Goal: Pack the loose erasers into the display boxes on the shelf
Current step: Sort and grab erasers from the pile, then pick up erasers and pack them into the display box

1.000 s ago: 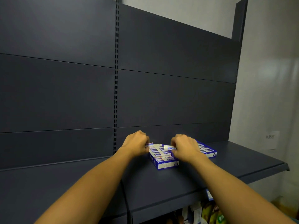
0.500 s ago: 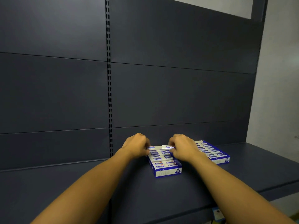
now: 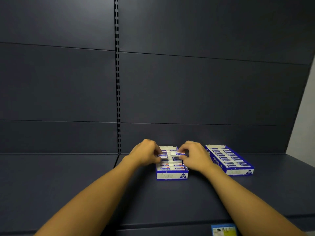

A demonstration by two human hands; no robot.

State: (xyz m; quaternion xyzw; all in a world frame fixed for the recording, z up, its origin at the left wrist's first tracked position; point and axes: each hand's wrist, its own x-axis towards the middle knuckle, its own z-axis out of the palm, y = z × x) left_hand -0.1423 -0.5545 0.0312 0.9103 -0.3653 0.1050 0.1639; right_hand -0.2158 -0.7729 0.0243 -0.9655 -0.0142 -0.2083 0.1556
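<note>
From the head view, the likeliest slip is the loose eraser (image 3: 177,153) going in crooked and riding up on the packed rows, since the near display box (image 3: 172,175) looks almost full. The right hand (image 3: 196,159) pinches that eraser over the box's far end. The left hand (image 3: 144,155), fingers curled, grips another eraser (image 3: 162,155) inside the box. A second box (image 3: 229,159) sits right of it on the shelf (image 3: 68,184).

I see two blue-and-white display boxes (image 3: 172,175) at lower centre and centre right (image 3: 238,171), holding white erasers (image 3: 227,158) with blue sleeves, some marked red. The shelf (image 3: 68,184) and back panel (image 3: 204,91) are dark slate grey.
</note>
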